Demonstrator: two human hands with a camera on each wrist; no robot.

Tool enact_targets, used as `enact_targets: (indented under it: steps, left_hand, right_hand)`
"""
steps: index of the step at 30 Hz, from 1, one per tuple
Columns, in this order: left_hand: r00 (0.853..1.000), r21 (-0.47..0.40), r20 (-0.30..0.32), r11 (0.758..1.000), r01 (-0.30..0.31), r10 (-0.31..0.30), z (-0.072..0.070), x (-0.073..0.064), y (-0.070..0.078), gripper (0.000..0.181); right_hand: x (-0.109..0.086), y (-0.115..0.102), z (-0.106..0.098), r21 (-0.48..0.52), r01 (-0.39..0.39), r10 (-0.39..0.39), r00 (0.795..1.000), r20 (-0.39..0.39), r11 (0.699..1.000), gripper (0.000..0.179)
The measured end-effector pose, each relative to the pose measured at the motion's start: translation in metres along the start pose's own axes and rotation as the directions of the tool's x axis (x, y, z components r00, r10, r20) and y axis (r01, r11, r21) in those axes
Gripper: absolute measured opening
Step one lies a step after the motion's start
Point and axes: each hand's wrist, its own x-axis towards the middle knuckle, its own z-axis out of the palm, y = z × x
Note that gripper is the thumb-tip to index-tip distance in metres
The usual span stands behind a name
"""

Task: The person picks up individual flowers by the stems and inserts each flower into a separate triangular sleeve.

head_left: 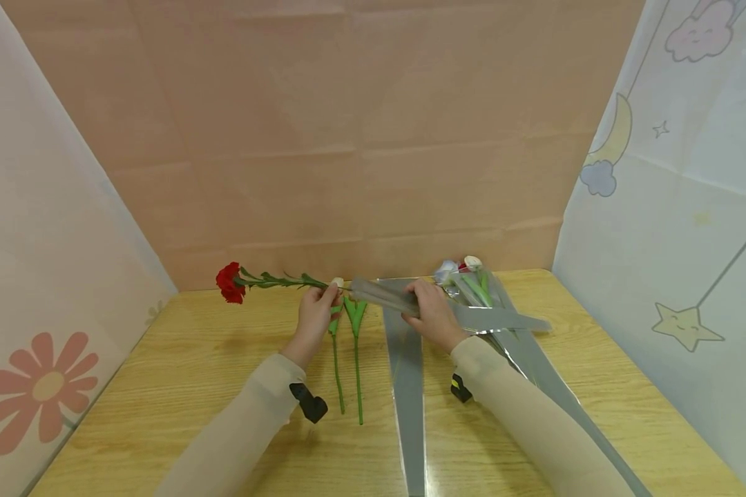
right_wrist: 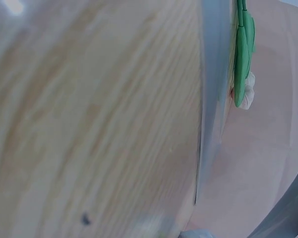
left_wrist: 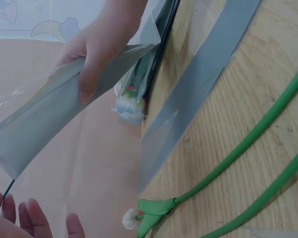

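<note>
My left hand [head_left: 313,317] pinches the stem of a red carnation [head_left: 228,283], whose bloom points left. The thin stem end reaches the wide mouth of a grey, clear-fronted flower sleeve [head_left: 382,295]. Gripped around its middle by my right hand [head_left: 435,314], that sleeve is held above the table, its narrow end pointing right. In the left wrist view the stem tip overlaps the lower corner of the sleeve [left_wrist: 44,119], just above the left fingertips [left_wrist: 35,218]. The right wrist view shows only a part of the sleeve [right_wrist: 285,210] at its lower right.
Two green-stemmed tulips [head_left: 358,359] with white heads lie beside my left hand. Another flat grey sleeve [head_left: 407,386] lies between my arms. At the right, sleeved flowers with a pale blue bloom [head_left: 445,270] and a white bloom [head_left: 472,263] lie near the back wall [head_left: 348,138].
</note>
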Motion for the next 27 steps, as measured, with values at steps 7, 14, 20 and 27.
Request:
enact_targets:
  steps: [7,14,20,27]
  left_hand:
    - [0.998,0.014,-0.033,0.999,-0.051,0.052,0.001,0.000,0.009,0.025]
    - [0.988,0.135,-0.018,0.980,-0.147,0.150,0.000,-0.001,0.023,0.023]
    - [0.984,0.235,0.062,0.956,-0.176,0.166,-0.002,0.001,0.029,0.024]
    - [0.981,0.284,0.135,0.943,-0.171,0.137,-0.003,0.004,0.032,0.026]
  right_hand:
    - [0.001,0.000,0.001,0.002,0.005,-0.005,1.000,0.007,1.000,0.045]
    - [0.003,0.000,0.002,0.014,0.001,-0.001,1.000,0.008,1.000,0.043]
    - [0.005,-0.003,0.002,-0.004,0.002,-0.002,1.000,0.012,1.000,0.043]
    - [0.007,-0.006,0.004,-0.002,0.000,0.000,1.000,0.001,1.000,0.044]
